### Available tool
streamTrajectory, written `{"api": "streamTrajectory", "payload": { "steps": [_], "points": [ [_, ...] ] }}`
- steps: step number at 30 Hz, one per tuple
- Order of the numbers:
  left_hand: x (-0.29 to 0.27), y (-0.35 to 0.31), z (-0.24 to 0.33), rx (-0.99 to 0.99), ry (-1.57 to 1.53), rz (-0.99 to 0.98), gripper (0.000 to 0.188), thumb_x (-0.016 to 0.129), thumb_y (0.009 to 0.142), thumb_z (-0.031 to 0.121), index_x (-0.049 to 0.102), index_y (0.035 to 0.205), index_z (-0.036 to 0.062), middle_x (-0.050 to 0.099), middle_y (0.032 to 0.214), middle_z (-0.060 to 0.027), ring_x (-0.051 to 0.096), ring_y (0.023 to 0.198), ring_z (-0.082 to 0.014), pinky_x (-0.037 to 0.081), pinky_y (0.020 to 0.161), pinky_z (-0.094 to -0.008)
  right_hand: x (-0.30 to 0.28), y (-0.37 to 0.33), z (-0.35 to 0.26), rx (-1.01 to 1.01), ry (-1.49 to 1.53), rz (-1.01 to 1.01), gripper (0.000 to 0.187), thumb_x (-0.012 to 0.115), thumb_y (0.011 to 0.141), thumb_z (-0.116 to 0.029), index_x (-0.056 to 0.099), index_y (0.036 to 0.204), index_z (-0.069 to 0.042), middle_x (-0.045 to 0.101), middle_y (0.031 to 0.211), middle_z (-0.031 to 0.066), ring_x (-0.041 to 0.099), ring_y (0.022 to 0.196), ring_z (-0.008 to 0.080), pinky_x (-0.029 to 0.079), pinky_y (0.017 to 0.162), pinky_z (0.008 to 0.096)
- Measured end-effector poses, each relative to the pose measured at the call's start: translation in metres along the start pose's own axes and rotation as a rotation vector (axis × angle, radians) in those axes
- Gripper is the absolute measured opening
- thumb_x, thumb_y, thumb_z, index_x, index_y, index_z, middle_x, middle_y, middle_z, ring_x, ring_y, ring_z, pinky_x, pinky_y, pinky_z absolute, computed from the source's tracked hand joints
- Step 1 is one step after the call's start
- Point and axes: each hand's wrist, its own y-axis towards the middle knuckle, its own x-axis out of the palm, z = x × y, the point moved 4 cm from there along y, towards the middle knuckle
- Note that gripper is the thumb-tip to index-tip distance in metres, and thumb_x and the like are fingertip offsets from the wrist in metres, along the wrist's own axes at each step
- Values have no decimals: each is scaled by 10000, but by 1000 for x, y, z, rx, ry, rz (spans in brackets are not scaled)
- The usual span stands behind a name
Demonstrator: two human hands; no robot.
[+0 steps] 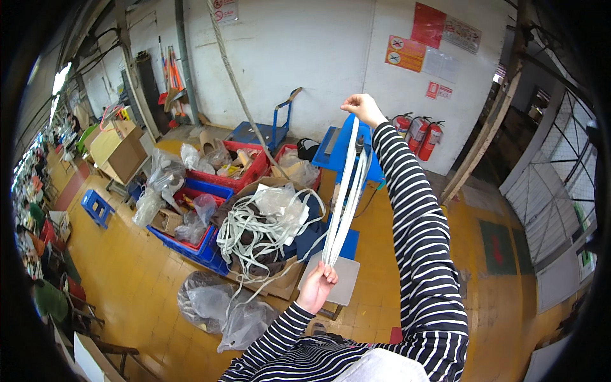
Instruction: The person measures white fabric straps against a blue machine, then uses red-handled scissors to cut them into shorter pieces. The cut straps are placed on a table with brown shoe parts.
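Observation:
Several long white flat cords (pixel 341 219) stretch between my two hands in loose loops. My right hand (pixel 365 108) is raised high and far, its fingers pinched on the upper end of the cords. Lower and nearer, my left hand (pixel 316 288) closes around their bottom part. A tangled heap of the same pale cord (pixel 245 232) lies left of the stretched cords, on top of a cardboard box (pixel 283 285), with a strand trailing toward my left hand. Behind the cords is a blue stand with a metal post (pixel 360 145). Below my left hand sits a grey flat-topped seat (pixel 344 280).
Blue crate (pixel 210 256) and red crate (pixel 251 167) hold bags and scraps. Clear plastic bags (pixel 219 305) lie on the yellow floor. A blue trolley (pixel 270 135), leaning pole (pixel 238 89) and fire extinguishers (pixel 431 140) are by the wall; a blue stool (pixel 97 208) stands left.

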Motion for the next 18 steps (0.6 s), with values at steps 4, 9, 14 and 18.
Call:
{"api": "streamTrajectory", "payload": {
  "steps": [4, 9, 14, 18],
  "points": [
    [0, -2, 7, 18, -5, 18, 373, 357, 996, 365, 394, 729, 108, 358, 676, 0, 357, 672, -135, 336, 699, -267, 34, 5, 21, -17, -208, -85, 278, 742, 734, -273, 695, 845, -22, 661, 714, 129, 640, 676, 217, 500, 657, 321],
    [2, -2, 6, -21, -46, -10, 375, 368, 990, 377, 400, 735, 104, 364, 684, 0, 364, 663, -122, 341, 698, -267, 12, -40, 49, 32, -214, 64, 321, 716, 761, -312, 695, 805, 6, 650, 702, 152, 637, 654, 240, 491, 634, 331],
    [1, -2, 7, -70, -74, -52, 370, 337, 999, 372, 409, 744, 113, 379, 690, 11, 396, 678, -119, 374, 748, -272, -32, -119, 62, 153, -300, 135, 448, 638, 835, -368, 609, 662, 45, 505, 515, 128, 499, 471, 184, 399, 499, 346],
    [8, -4, 16, -51, -38, -114, 371, 332, 998, 383, 407, 751, 116, 371, 695, 11, 390, 682, -123, 368, 743, -271, -45, -200, 52, 228, -145, 114, 444, 577, 882, -356, 607, 641, 17, 424, 471, 85, 421, 444, 134, 348, 462, 326]
  ]
}}
